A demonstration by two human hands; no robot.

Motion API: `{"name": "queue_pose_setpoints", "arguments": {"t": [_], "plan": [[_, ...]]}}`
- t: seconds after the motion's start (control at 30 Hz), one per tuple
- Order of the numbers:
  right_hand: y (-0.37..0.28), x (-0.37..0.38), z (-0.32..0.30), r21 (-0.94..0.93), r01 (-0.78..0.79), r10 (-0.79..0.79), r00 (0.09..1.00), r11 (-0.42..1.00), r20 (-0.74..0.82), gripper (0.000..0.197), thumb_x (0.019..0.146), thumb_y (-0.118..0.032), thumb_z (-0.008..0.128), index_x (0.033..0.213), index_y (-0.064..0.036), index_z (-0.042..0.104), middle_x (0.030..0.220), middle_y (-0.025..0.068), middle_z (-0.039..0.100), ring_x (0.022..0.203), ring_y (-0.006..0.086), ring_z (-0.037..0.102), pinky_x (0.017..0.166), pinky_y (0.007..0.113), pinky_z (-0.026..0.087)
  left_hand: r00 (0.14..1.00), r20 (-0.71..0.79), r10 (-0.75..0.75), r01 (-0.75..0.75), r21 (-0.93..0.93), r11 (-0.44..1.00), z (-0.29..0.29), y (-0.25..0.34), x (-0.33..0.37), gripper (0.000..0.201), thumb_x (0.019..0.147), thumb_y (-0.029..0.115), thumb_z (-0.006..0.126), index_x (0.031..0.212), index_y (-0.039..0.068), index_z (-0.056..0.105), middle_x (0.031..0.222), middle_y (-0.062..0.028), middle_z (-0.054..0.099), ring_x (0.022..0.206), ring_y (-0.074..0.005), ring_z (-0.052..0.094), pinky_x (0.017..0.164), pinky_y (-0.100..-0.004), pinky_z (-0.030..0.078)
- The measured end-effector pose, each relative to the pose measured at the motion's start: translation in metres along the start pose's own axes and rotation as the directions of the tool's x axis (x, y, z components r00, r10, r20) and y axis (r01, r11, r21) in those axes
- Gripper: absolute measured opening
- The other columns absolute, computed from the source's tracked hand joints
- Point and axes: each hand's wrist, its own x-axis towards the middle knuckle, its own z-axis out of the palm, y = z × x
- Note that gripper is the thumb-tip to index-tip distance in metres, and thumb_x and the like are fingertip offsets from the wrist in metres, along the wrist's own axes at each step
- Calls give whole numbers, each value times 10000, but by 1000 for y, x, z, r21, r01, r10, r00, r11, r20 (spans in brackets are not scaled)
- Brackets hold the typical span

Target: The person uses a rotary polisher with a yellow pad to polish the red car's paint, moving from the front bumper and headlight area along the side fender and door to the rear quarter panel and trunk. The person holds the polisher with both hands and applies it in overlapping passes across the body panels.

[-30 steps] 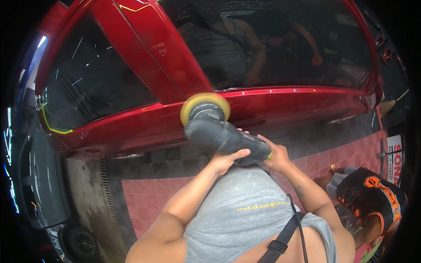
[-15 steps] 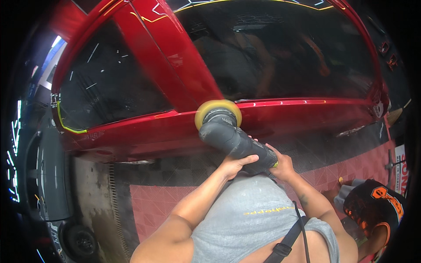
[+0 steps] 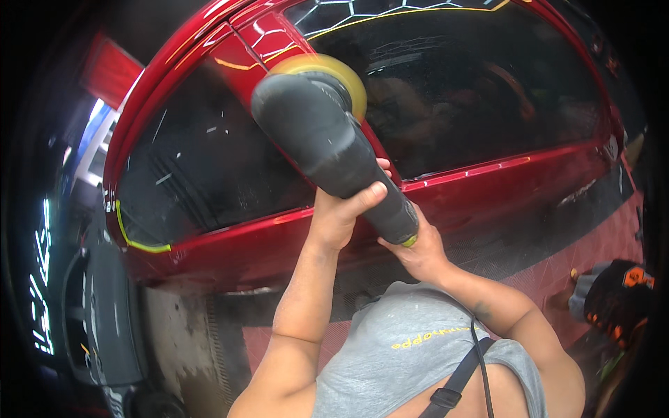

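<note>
My left hand (image 3: 343,212) wraps around the body of a black car polisher (image 3: 313,136), its thumb across the top. At the rear end of the handle, beside a small yellow-green piece, my right hand (image 3: 419,252) grips the same tool. A round yellow foam pad (image 3: 341,75) sits on the polisher's head. It lies against or just over the red pillar (image 3: 252,66) between two dark car windows, overlapping the edge of the right-hand window (image 3: 488,90). Whether the pad is spinning I cannot tell.
Yellow-green masking tape (image 3: 143,245) edges the lower corner of the left window (image 3: 202,167). A dark grey vehicle (image 3: 111,313) stands at the left. Another person (image 3: 620,299) in black and orange is low at the right, on red floor tiles (image 3: 557,261). A black cord (image 3: 481,369) runs over my shoulder.
Both hands have carried the polisher up and forward, from the ledge below the windows to higher on the red pillar. My arms are stretched out further, and the view has shifted.
</note>
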Motion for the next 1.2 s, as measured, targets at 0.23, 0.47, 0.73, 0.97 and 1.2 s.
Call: {"name": "queue_pose_setpoints", "arguments": {"t": [0.23,0.47,0.73,0.97,1.2], "plan": [[-41,-13,100,117,-34,49,991,993,-122,763,925,-311,864,1511,-123,415,1205,241,751,1148,484,728,954,532,589,988,151,38,-66,184,981,-64,-4,-28,608,815,235,931,1288,-42,668,1234,-172,733,1165,-280,739,1006,-430,606],[-6,-55,193,184,39,-37,999,982,-14,908,934,-314,874,1549,-43,263,1482,271,536,1403,405,589,1136,483,504,954,223,-202,119,336,934,-132,-17,-75,528,770,46,899,1240,9,663,1118,-98,723,1025,-206,743,912,-379,618],[-106,-11,159,223,277,-192,921,935,-339,1109,888,-360,899,1680,-3,209,1514,271,522,1434,361,553,1224,487,437,954,271,-131,70,225,972,-156,32,-72,763,747,-49,903,1421,14,552,1223,-80,692,1093,-171,695,960,-344,591],[-183,87,175,435,382,-86,823,816,-561,679,856,-259,944,1373,-33,567,1253,96,683,1135,169,679,989,377,579,934,311,-178,59,357,932,-164,110,-26,872,721,66,922,1449,29,445,1258,-120,645,1134,-222,682,954,-378,591],[-227,132,172,721,486,-32,839,493,-543,868,802,-271,957,1371,51,386,1253,202,626,1127,251,682,942,399,609,939,332,-92,61,103,993,-197,149,-50,809,1021,407,746,1585,70,275,1193,-242,679,835,-325,773,669,-382,655]]}}
